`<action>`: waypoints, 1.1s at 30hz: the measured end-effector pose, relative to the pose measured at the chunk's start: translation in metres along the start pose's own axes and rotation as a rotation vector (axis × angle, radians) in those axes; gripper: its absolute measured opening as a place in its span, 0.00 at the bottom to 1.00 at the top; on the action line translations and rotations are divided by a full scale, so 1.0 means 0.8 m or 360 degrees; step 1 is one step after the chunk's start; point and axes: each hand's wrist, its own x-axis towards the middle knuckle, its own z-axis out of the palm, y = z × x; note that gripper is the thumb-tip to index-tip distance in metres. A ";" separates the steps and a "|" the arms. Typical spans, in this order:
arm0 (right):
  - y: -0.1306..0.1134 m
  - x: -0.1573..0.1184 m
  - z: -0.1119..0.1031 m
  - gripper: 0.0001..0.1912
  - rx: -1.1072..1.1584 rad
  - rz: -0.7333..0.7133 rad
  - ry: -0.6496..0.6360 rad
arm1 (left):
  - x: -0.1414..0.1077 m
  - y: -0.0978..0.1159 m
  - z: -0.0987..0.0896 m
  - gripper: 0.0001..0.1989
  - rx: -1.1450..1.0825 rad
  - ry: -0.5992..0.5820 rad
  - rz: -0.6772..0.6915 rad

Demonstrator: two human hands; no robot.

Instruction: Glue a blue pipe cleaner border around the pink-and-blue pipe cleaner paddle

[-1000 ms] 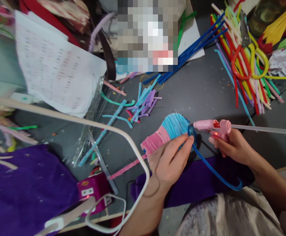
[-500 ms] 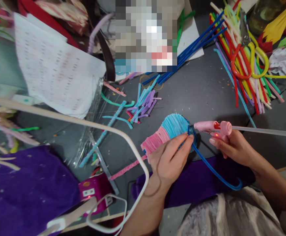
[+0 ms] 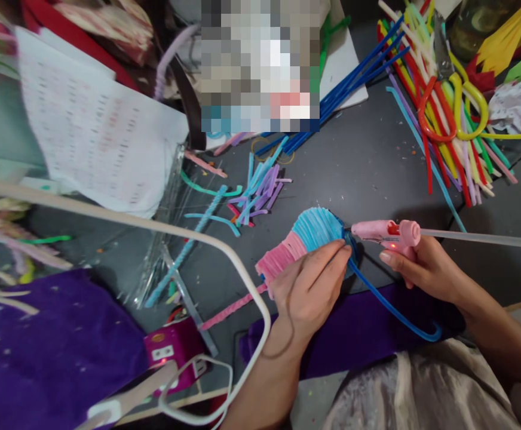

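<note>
Head view: on the grey bench (image 3: pixel 354 161), my left hand (image 3: pixel 312 280) keeps a pinching grip on a blue pipe cleaner (image 3: pixel 379 295) at the edge of a fuzzy pink-and-blue craft piece (image 3: pixel 318 232). My right hand (image 3: pixel 428 272) has a closed grip on a pink glue gun (image 3: pixel 379 230), nozzle close by that edge, clear glue stick (image 3: pixel 480 237) at its rear. Scissors (image 3: pixel 443 60) lie on a colourful bundle to the right.

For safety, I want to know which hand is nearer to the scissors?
Right. The right hand is below the scissors in view; the left hand is farther, below and leftward.
</note>
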 end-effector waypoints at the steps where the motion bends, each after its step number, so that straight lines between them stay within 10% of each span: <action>1: 0.000 0.000 0.000 0.17 -0.0003 -0.0004 0.0007 | 0.000 0.000 0.000 0.10 -0.0010 -0.0004 -0.0001; 33: -0.005 -0.002 0.000 0.17 0.0241 0.0197 0.0026 | 0.007 0.006 -0.003 0.14 -0.0092 -0.0246 -0.0034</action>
